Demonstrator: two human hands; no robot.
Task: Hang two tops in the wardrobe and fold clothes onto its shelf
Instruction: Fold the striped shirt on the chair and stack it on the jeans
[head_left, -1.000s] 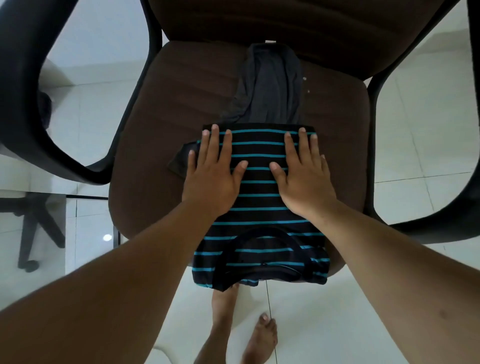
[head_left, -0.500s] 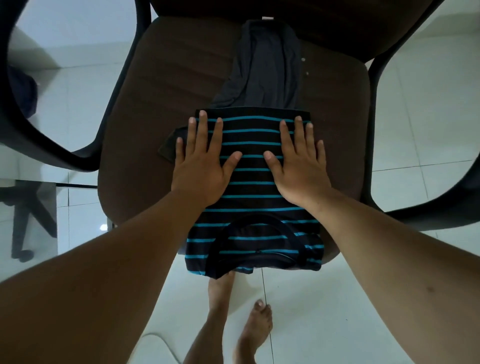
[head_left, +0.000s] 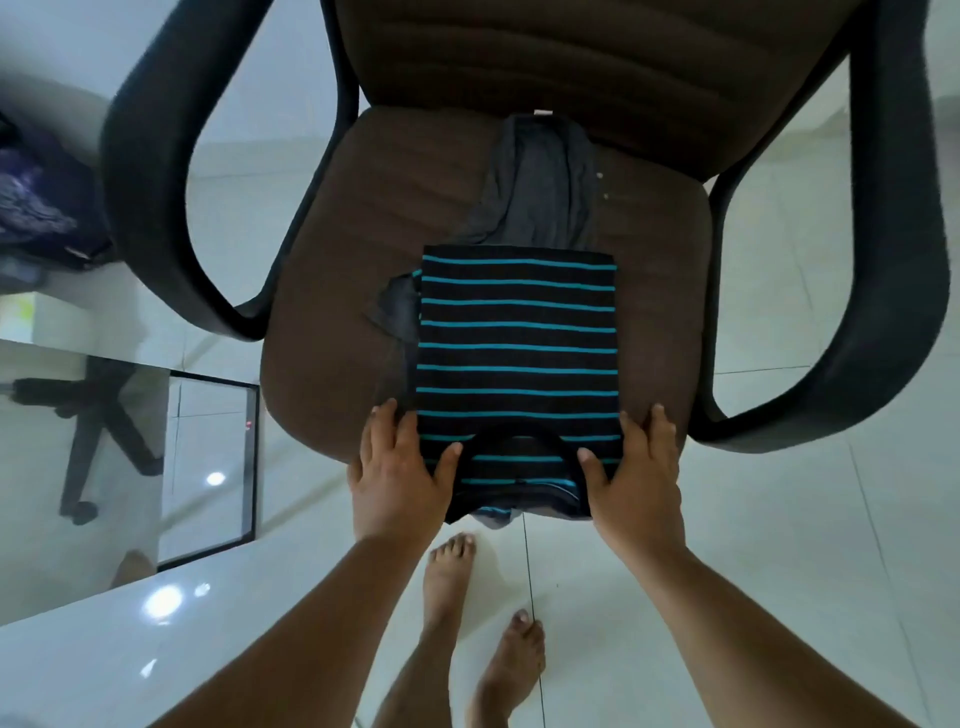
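Observation:
A black top with thin teal stripes (head_left: 517, 332) lies folded into a narrow rectangle on the brown seat of an office chair (head_left: 332, 291), its collar end hanging over the front edge. My left hand (head_left: 397, 475) grips the near left corner, thumb on top of the cloth. My right hand (head_left: 636, 475) grips the near right corner the same way. A dark grey garment (head_left: 537, 187) lies under the striped top, reaching to the chair back, with a corner sticking out on the left.
Black armrests (head_left: 156, 171) curve out on both sides of the chair. A glass-topped table (head_left: 119, 467) stands at the left, with dark cloth (head_left: 36, 208) further back. My bare feet (head_left: 483, 613) stand on the white tiled floor below the seat.
Both hands slid back from the middle of the striped top, where they lay flat, to its near corners and closed on the edges.

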